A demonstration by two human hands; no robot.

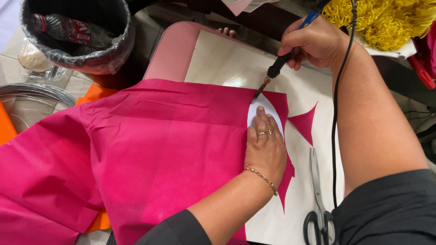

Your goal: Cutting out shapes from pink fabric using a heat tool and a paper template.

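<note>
Head view, read left to right from the pink fabric point(150, 149). Above its left part, a black bin point(77, 36) lined with clear plastic holds 1 plastic bottle point(68, 29). The left hand point(265, 145) lies flat, fingers extended, on a white template point(265, 113) at the fabric's right edge. The right hand point(315, 43) is closed around a hot-knife tool point(277, 68), its long axis slanting, tip down-left at the template's top. Scissors point(318, 195) lie right of the fabric on the board point(227, 63).
</note>
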